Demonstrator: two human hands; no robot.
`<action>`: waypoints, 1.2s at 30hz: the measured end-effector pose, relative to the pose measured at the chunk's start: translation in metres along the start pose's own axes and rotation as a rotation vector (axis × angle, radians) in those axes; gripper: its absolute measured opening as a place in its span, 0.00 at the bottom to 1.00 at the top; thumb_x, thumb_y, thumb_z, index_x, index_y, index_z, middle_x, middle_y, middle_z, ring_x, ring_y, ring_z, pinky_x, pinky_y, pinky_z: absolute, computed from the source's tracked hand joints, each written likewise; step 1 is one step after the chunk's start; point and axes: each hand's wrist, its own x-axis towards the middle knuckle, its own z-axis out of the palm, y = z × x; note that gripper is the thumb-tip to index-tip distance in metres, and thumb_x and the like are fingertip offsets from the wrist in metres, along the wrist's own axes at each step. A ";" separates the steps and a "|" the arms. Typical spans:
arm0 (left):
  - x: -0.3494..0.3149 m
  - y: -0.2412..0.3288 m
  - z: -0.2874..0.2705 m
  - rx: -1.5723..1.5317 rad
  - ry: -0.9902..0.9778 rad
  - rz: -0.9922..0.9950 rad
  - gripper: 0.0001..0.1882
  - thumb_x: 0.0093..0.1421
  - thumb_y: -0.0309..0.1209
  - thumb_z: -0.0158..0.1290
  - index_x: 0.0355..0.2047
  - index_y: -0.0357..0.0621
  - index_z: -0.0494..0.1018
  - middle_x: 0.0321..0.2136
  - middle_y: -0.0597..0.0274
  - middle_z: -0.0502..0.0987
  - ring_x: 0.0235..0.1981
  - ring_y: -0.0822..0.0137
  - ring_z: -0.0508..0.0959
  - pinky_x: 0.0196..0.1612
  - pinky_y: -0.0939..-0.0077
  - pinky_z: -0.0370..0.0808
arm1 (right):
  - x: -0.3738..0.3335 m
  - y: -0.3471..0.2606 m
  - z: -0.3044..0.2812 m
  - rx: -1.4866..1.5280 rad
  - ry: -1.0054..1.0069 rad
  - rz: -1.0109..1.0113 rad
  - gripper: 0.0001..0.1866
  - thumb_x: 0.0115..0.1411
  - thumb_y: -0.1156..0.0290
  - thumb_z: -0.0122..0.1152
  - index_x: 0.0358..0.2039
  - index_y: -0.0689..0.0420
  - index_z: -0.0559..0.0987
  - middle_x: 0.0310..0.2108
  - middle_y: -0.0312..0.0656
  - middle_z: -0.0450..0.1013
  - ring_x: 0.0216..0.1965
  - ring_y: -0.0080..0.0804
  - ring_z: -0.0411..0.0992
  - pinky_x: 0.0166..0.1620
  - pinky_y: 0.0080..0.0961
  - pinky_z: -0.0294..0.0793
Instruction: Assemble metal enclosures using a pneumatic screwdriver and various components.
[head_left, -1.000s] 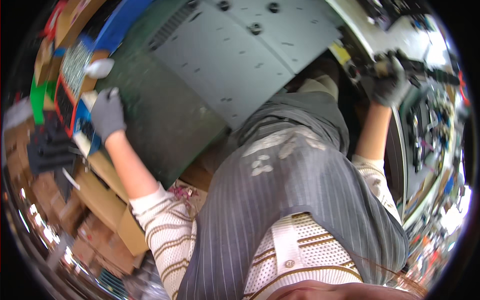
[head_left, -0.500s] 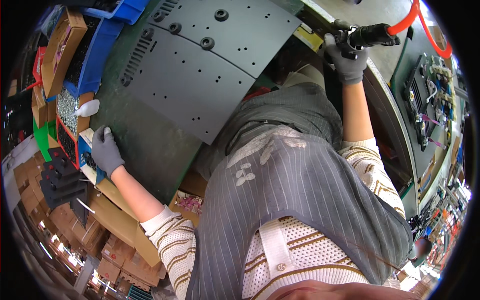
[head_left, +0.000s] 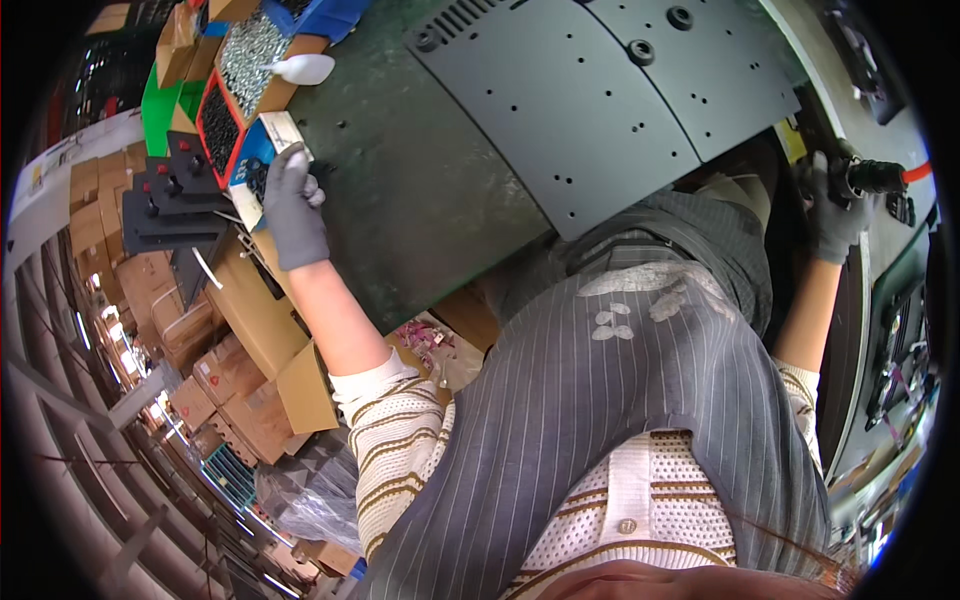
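Note:
My left hand point(head_left: 296, 220), in a grey glove, is at the left edge of the green work table. Its fingers are curled together beside a small blue and white box point(head_left: 283, 130) of dark parts. Whatever lies between the fingertips is hidden. At the far right, my gloved right hand point(head_left: 834, 218) is wrapped round a black power screwdriver point(head_left: 876, 178) with an orange hose point(head_left: 919, 172). Between my hands lie two dark grey metal panels point(head_left: 560, 110) point(head_left: 745, 70), pierced with small holes. Round black rubber feet point(head_left: 641, 52) sit on them.
Beside the small box stand a red bin point(head_left: 220, 125) of black screws and a carton point(head_left: 250, 60) of silver screws. A white squeeze bottle point(head_left: 303, 69) rests against that carton. Black brackets point(head_left: 175, 200) and cardboard boxes point(head_left: 240, 385) are further left.
The view has swung left, so the panels appear further right. My left fingertips have moved to the small box's edge. My right hand has come lower with the screwdriver still in it.

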 end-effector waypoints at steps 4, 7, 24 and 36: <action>-0.007 0.000 0.024 0.884 0.123 0.272 0.16 0.59 0.34 0.56 0.45 0.41 0.75 0.25 0.67 0.72 0.26 0.74 0.71 0.32 0.79 0.70 | 0.006 -0.002 -0.006 -0.416 -0.151 -0.100 0.24 0.47 0.53 0.71 0.42 0.52 0.80 0.38 0.42 0.77 0.43 0.41 0.73 0.52 0.37 0.67; -0.003 -0.008 0.044 0.938 0.145 0.307 0.16 0.59 0.36 0.56 0.45 0.40 0.76 0.30 0.60 0.78 0.31 0.70 0.76 0.36 0.76 0.73 | 0.007 -0.004 -0.007 -0.503 -0.196 0.008 0.28 0.47 0.48 0.69 0.44 0.53 0.79 0.43 0.44 0.75 0.48 0.45 0.70 0.54 0.39 0.65; -0.089 0.032 0.172 -0.053 -0.716 0.076 0.21 0.69 0.46 0.40 0.35 0.40 0.71 0.19 0.71 0.64 0.15 0.82 0.57 0.16 0.86 0.51 | 0.052 -0.181 -0.007 0.672 -0.620 0.021 0.14 0.54 0.71 0.64 0.42 0.60 0.79 0.33 0.39 0.75 0.33 0.25 0.74 0.36 0.20 0.72; -0.116 0.020 0.204 -0.069 -0.535 0.372 0.21 0.68 0.43 0.46 0.39 0.34 0.73 0.20 0.69 0.69 0.19 0.80 0.67 0.22 0.85 0.64 | 0.048 -0.233 0.035 0.717 -0.751 -0.038 0.12 0.51 0.65 0.67 0.35 0.55 0.82 0.29 0.39 0.76 0.29 0.34 0.76 0.33 0.26 0.75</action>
